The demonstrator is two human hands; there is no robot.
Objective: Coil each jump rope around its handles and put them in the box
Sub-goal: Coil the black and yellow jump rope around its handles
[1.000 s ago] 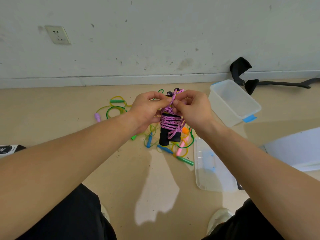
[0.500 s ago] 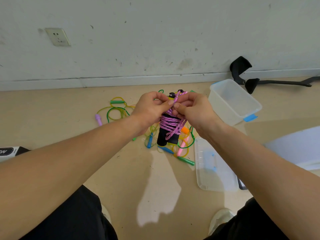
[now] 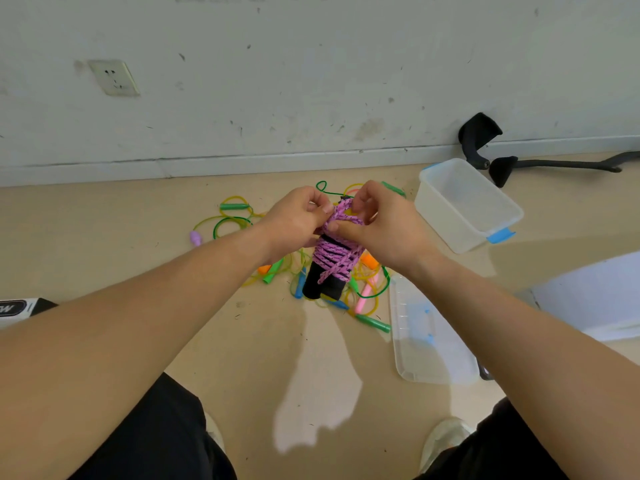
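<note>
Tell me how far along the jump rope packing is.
Done: nothing boxed yet; the clear box looks empty. In hand: left hand and right hand pinch the pink rope, mostly coiled around its black handles. Left: box it, then coil the loose coloured ropes tangled on the floor.

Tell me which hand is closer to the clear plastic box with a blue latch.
Right. The right hand pinches the pink braided rope just left of the clear plastic box, apart from it; the left hand sits beyond the rope, farther left.
</note>
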